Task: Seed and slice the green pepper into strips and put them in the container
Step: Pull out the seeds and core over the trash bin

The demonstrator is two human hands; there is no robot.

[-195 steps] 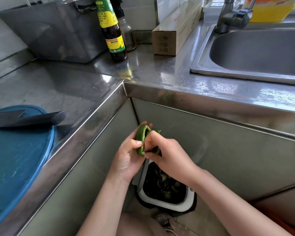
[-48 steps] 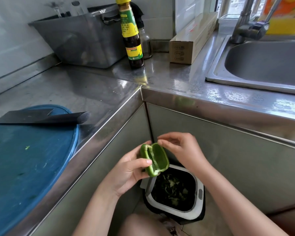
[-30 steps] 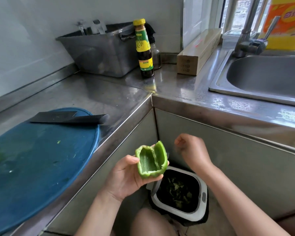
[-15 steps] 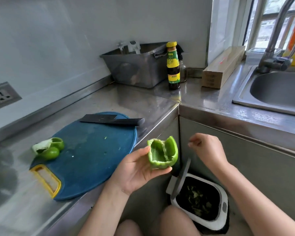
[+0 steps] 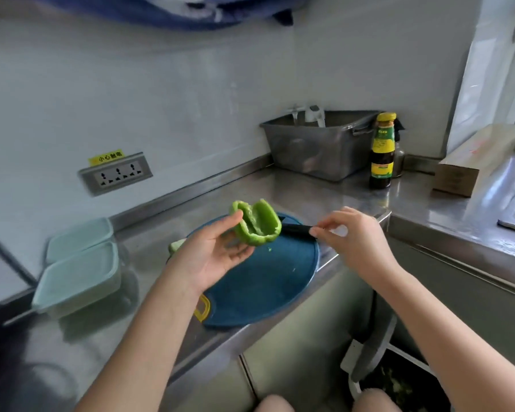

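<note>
So the left hand has the green pepper half cradled hollow side up, thumb on its left wall and fingers curled underneath, so that grip is wrapped loosely round it. The inside shows pale ribs. It's held up in the air over the far part of the blue cutting board. The right hand is just to the right of the pepper, thumb and forefinger pinched together right at the handle end of the black knife, which lies across the far edge of the board. Honestly can't tell whether that grip actually has the knife or is only in front of it. A second bit of green pepper peeks out behind the left wrist, by the board's left edge, and a few green crumbs dot the board. Two pale green lidded containers sit side by side on the steel bench left of the board, well apart from the pepper. Further back are a metal tub, a dark sauce bottle with a yellow cap, and a long cardboard box. Down on the floor, bottom right, a bin stands with its lid up and green scraps inside.
</note>
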